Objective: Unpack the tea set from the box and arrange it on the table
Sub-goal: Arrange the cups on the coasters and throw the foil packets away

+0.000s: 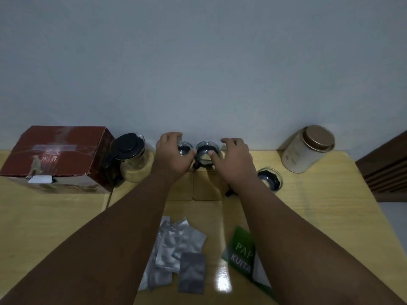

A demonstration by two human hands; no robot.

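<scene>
Two small glass cups with black bases stand side by side at the far edge of the wooden table (330, 216), near the wall. My left hand (171, 155) grips the left cup (184, 148), fingers curled round its rim. My right hand (233, 159) holds the right cup (207, 150), thumb on its near rim. A third glass cup (269, 179) sits apart, to the right of my right wrist. A glass teapot (132, 155) with a black lid stands to the left of my left hand. The dark red tea set box (57, 157) lies at the far left.
A round cream tin (306, 148) with a bronze lid lies tilted at the back right. Several silver foil sachets (178, 249) lie between my forearms, and a green packet (242, 252) beside them. Dark wooden furniture (385, 166) borders the table's right edge.
</scene>
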